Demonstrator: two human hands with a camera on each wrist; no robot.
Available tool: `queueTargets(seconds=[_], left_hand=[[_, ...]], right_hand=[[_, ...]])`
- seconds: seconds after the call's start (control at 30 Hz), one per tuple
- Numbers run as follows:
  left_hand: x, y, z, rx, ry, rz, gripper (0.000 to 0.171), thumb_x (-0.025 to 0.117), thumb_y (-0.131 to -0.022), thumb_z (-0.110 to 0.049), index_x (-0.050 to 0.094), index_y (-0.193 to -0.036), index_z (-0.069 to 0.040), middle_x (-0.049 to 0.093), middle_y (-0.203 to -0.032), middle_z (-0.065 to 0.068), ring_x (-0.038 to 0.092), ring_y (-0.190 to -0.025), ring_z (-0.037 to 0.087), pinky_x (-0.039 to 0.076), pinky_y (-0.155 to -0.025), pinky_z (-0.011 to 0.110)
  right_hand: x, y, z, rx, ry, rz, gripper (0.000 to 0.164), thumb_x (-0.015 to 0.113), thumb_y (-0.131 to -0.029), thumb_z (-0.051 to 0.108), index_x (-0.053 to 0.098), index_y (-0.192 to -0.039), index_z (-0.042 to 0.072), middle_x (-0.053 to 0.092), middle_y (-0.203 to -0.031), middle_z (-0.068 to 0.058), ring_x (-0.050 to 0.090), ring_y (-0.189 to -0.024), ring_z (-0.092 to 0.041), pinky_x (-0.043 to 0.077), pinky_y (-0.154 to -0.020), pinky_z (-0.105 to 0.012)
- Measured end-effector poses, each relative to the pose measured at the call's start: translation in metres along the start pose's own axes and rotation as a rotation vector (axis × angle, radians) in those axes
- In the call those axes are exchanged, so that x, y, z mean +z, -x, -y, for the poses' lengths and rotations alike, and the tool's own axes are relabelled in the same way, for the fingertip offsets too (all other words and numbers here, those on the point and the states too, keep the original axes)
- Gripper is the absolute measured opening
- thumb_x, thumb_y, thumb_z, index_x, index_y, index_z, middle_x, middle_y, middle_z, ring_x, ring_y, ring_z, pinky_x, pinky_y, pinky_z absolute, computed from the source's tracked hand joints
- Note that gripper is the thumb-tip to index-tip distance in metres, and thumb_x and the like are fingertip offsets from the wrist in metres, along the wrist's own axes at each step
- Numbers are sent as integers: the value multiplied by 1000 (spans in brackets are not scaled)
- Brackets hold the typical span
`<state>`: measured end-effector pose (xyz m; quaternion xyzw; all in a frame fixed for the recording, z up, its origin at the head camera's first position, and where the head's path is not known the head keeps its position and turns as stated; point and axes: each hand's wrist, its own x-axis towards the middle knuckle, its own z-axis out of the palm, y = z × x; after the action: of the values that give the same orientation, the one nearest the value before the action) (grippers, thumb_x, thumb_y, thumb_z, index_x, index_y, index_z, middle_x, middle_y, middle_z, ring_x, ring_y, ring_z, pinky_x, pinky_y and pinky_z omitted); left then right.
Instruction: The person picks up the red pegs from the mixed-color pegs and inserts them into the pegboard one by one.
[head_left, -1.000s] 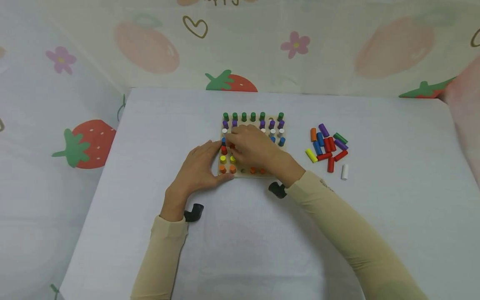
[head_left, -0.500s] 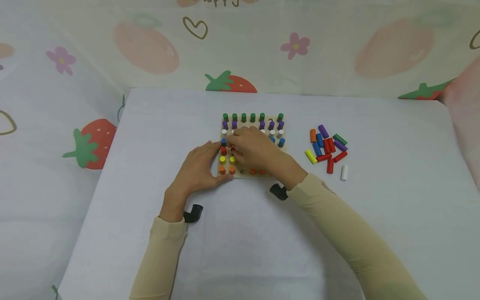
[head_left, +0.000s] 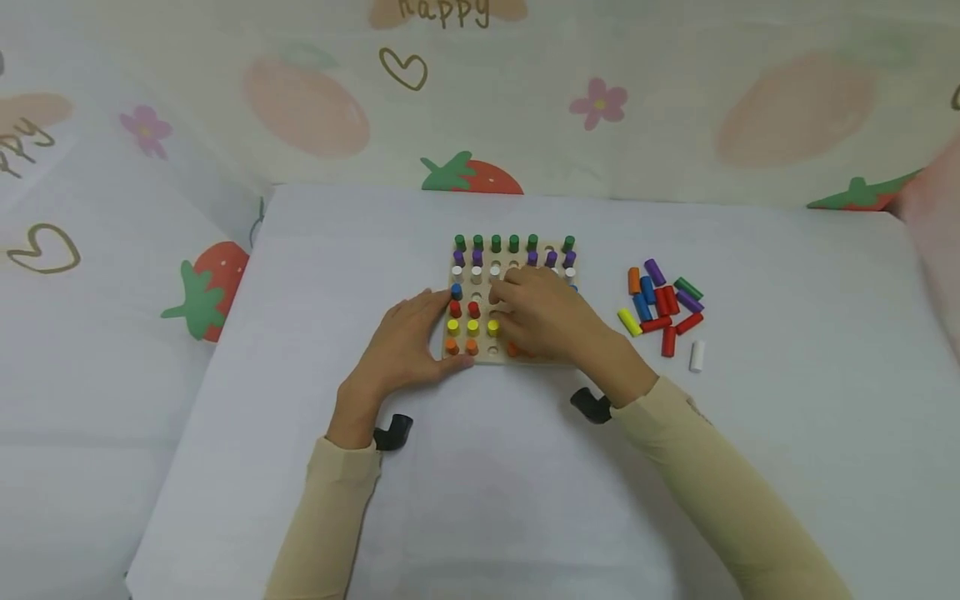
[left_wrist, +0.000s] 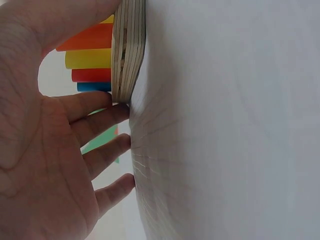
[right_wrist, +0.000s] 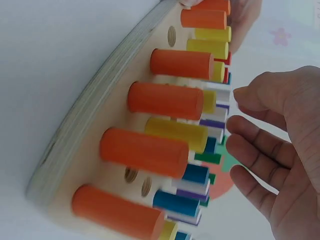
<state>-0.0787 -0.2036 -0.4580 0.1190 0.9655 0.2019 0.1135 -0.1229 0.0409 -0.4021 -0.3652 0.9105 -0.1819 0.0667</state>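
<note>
A square wooden pegboard [head_left: 495,362] stands on the white-covered table, with rows of upright coloured pegs. My left hand [head_left: 405,342] braces its front left corner, thumb at the front edge and fingers at the left side. In the left wrist view those extended fingers [left_wrist: 107,155] reach down to the cloth beside the layered board edge. Just right of a red peg [head_left: 474,309] in the second column, my right hand [head_left: 547,312] hovers over the board and covers part of it. The right wrist view shows its fingers loosely bent, thumb [right_wrist: 255,92] apart, nothing held.
Right of the board lies a loose group of pegs, among them a yellow peg [head_left: 629,322], a green peg [head_left: 688,288] and a white peg [head_left: 697,356]. Several board holes are bare, such as one in the front orange row [head_left: 492,351]. A printed cloth hangs behind.
My right hand has let go of a red peg, which now stands in the second column, and has moved slightly right. The left hand keeps its place at the board. The head view has shifted slightly.
</note>
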Motion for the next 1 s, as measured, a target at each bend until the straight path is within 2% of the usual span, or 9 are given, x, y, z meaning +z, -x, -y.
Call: queueTargets(seconds=[0.43,0.67,0.87,1.0], left_hand=[[1,0,-5,-32,-10,14,104,75,-85,-65,37,-165,-12,43,-170,9,32,-163,31,25,-135,56],[6,-1,-6,-32,-13,22,104,75,-84,-65,36,-165,-12,43,-170,9,31,-163,32,25,-135,56],[5,0,-5,-45,-9,17,104,76,-84,-64,36,-166,-13,42,-170,9,30,-163,31,24,-135,56],[6,-2,-5,-43,6,9,104,78,-84,-63,36,-165,-13,42,-170,9,30,-163,32,24,-135,57]], right_hand=[[2,40,-21,91,-21,-77,26,71,-98,22,78,-119,9,77,-117,-7,68,-108,-27,59,-103,-44],[5,70,-36,176,-75,-134,29,76,-96,24,76,-120,9,74,-113,-10,67,-103,-29,60,-94,-46],[5,88,-50,209,-92,-195,28,76,-96,21,75,-120,8,75,-116,-11,70,-110,-32,61,-98,-49],[5,101,-60,286,-108,-205,27,74,-97,19,75,-121,7,75,-118,-12,69,-111,-32,61,-98,-51]])
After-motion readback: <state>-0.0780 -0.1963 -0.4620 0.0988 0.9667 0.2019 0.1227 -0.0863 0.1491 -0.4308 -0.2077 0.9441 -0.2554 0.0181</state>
